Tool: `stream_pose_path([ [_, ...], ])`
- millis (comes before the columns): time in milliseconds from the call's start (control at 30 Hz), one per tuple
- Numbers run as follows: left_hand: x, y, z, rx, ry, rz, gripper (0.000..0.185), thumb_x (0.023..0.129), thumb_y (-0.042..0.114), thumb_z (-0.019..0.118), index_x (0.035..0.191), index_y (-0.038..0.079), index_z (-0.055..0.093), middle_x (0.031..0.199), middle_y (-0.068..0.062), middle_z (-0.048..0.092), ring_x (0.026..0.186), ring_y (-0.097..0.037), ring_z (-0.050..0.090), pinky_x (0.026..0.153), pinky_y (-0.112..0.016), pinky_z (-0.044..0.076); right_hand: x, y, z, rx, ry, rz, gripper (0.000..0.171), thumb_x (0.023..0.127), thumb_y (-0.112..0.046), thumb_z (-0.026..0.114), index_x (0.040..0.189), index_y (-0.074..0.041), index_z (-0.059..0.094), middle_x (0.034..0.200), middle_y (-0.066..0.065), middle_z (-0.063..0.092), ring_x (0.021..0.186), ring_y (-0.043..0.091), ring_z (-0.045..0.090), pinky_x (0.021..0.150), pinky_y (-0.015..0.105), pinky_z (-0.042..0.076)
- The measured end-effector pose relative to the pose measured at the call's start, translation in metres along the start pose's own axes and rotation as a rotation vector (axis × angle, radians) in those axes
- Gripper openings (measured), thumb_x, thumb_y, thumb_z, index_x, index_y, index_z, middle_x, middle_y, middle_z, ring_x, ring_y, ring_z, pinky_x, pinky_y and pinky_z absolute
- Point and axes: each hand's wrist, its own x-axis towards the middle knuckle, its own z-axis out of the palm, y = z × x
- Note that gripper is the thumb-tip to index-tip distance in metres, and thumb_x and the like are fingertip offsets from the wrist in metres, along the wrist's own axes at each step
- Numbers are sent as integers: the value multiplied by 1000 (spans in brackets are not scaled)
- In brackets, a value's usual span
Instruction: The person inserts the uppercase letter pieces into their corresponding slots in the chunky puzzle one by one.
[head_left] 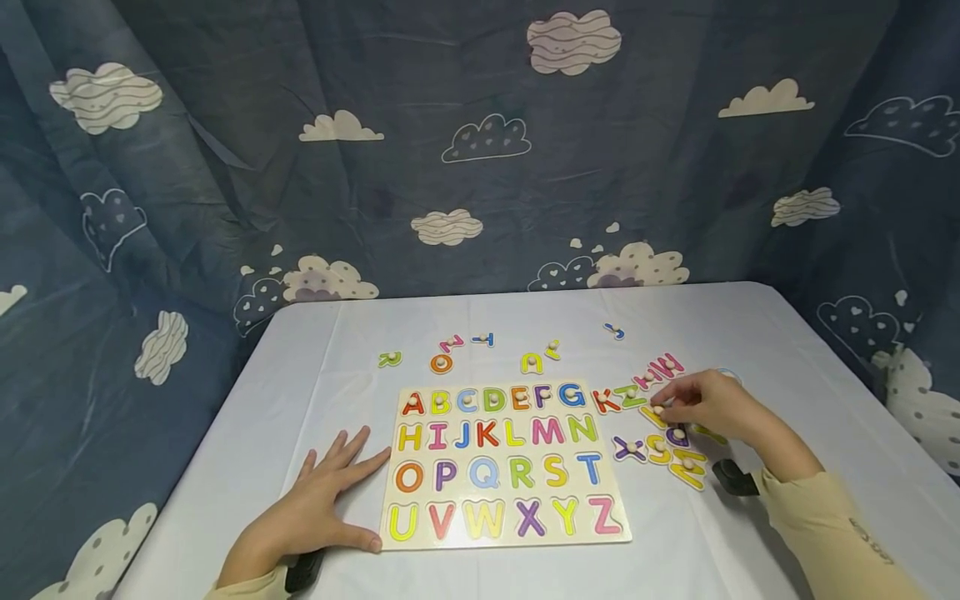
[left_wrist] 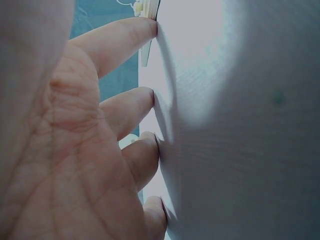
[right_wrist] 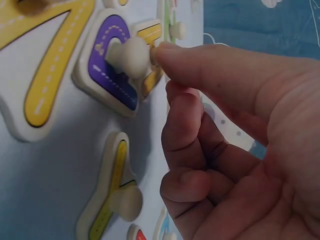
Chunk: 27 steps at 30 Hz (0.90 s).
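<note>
We read A to Z in four rows on the puzzle board [head_left: 504, 467]. At its 3 o'clock, the right hand [head_left: 712, 407] pinches a loose letter's peg [right_wrist: 131, 54]; its axis is unclear. The left hand [head_left: 318, 500] lies flat, released, at 9 o'clock.

place: staged tabletop recording booth, playroom-like | backdrop: dark blue cloud-print curtain [head_left: 480, 150] hanging across the upper frame and closing in both sides | surface: table [head_left: 750, 333] wearing a pale cloth, filling the lower frame | prop: wooden alphabet puzzle board [head_left: 504, 467] lying at lower centre
</note>
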Motion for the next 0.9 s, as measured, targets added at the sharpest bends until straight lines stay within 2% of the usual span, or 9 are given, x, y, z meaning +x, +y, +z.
stream_pose_path([
  [300, 0, 2, -1, 1, 2, -1, 119, 57, 62, 99, 161, 30, 51, 180, -14, 23, 166, -53, 8, 124, -84, -2, 3, 6, 7, 12, 5, -28, 21, 95, -16, 81, 111, -3, 81, 78, 1, 59, 73, 17, 49, 56, 24, 37],
  [600, 1, 0, 0, -2, -2, -5, 119, 57, 61, 100, 161, 31, 51, 180, -14, 23, 166, -53, 7, 124, -84, -3, 1, 5, 11, 3, 41, -32, 19, 94, -11, 82, 108, 1, 78, 83, 4, 61, 78, 20, 52, 57, 22, 41],
  [900, 0, 1, -1, -2, 2, 4, 120, 57, 63, 99, 162, 30, 51, 180, -14, 23, 166, -53, 7, 124, -84, -3, -3, 0, 2, -10, 29, -6, 22, 97, -15, 79, 110, 3, 76, 83, 3, 64, 75, 18, 53, 56, 23, 41],
])
